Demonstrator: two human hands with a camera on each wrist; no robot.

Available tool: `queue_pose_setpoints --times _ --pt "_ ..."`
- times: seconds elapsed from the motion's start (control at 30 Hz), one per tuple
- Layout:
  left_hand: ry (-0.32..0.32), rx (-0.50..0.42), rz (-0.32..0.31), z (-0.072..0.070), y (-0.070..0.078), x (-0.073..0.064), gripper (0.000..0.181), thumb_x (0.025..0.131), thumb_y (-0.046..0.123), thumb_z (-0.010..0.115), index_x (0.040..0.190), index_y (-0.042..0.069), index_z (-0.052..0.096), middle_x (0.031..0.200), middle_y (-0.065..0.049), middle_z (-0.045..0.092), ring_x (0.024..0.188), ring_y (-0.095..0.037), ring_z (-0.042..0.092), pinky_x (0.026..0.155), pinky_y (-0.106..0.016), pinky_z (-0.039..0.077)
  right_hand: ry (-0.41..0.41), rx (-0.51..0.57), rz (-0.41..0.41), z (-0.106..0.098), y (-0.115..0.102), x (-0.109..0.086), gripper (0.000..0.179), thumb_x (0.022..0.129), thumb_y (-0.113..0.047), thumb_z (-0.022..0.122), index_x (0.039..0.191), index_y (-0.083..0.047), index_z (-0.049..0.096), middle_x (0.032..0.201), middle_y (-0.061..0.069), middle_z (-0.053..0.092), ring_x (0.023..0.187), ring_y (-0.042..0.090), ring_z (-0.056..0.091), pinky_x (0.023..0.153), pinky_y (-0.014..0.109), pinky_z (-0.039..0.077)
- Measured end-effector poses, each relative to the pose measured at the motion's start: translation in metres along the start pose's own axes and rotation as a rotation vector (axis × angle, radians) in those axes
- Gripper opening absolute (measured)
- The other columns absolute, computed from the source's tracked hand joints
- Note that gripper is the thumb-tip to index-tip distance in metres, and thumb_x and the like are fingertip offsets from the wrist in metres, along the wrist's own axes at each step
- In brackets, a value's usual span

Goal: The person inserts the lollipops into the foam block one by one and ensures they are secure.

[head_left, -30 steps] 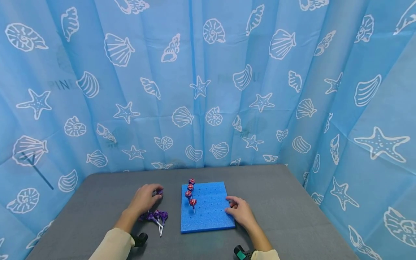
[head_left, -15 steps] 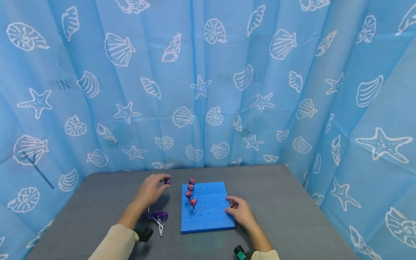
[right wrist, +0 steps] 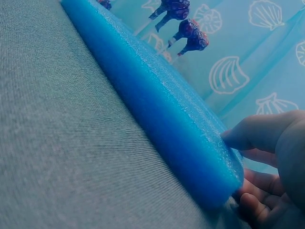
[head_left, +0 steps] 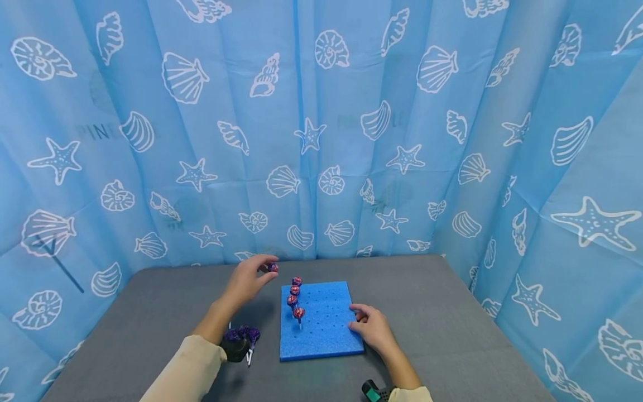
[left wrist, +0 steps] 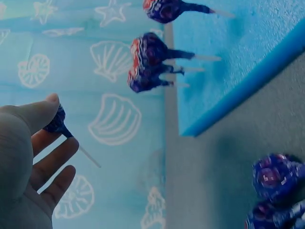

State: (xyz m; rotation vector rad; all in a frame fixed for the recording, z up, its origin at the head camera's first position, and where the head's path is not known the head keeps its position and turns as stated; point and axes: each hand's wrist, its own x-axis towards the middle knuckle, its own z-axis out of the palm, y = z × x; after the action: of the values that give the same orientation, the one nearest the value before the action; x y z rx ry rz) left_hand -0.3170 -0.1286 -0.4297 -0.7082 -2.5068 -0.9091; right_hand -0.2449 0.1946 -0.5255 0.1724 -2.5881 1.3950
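Left hand: your left hand is raised above the table, thumb and fingers pinching the head of a round lollipop in a dark purple-and-red wrapper; its thin white stick pokes out past your fingers.
Held lollipop: at your left fingertips, just beyond the far left corner of the board.
Right hand: your right hand grips the near-right edge of the square blue foam board, thumb on the top face, other fingers at the side.
Standing lollipops: four wrapped lollipops upright in the board, in a row to the right of your left hand and left of your right.
Loose lollipops: purple-wrapped pile on the grey cloth-covered table, beside your left wrist, partly hidden by the black wrist device.
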Motion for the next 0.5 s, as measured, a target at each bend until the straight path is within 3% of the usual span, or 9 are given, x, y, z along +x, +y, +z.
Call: queue_pose_setpoints --times 0.2,0.5 --pt "-0.012 -0.060 0.015 0.007 0.010 0.010 0.030 0.090 0.017 0.071 0.119 0.011 0.066 0.101 0.001 0.064 0.092 -0.018 0.062 0.079 -0.043 0.053 -0.003 0.004 0.012 0.001 0.000 0.000 0.036 0.080 -0.002 0.076 0.115 0.000 0.067 0.086 0.006 0.057 0.075 0.017 0.050 0.066 0.031 0.044" --pt "-0.047 -0.144 -0.010 0.013 0.032 0.029 0.025 0.089 0.018 0.072 0.113 0.012 0.070 0.100 0.001 0.064 0.092 -0.020 0.060 0.080 -0.044 0.052 -0.010 -0.014 0.014 -0.001 -0.002 0.000 0.037 0.081 -0.003 0.076 0.116 0.001 0.066 0.087 0.006 0.057 0.076 0.018 0.050 0.067 0.032 0.044"
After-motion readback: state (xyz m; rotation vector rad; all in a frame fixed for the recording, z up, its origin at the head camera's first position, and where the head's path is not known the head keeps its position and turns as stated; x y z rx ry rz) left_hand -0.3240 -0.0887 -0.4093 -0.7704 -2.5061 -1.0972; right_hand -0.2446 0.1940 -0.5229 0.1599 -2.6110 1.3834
